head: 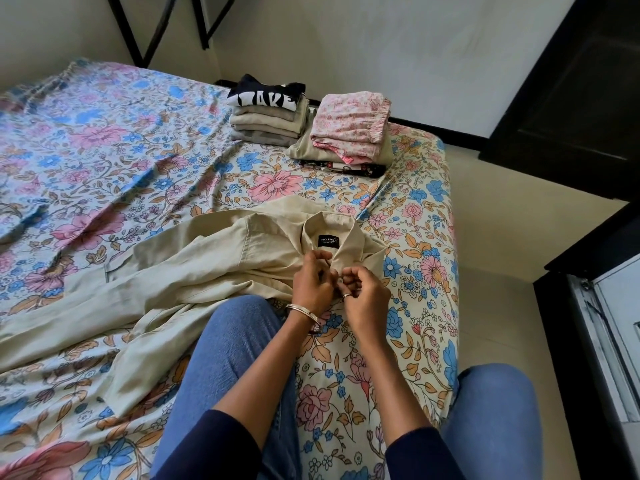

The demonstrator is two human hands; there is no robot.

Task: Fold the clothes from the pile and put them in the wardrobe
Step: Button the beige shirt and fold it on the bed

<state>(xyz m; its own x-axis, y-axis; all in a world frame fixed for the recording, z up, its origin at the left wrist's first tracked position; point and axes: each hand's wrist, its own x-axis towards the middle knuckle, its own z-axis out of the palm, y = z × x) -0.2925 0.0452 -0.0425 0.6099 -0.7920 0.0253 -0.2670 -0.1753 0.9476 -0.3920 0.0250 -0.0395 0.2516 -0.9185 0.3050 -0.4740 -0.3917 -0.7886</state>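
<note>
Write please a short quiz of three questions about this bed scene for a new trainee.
1. True or false: both hands pinch the beige collared cotton shirt just below its collar.
2. Which folded garment tops the taller stack: A) black T-shirt with white letters, B) pink floral cloth?
3. Which hand wears the metal bangle?

Key: 1. True: left hand and right hand work at the button. 2. A. 3. Left.

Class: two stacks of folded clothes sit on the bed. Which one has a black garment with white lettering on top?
The left stack, farther from the bed's edge; the right stack is topped by pink floral fabric.
</note>
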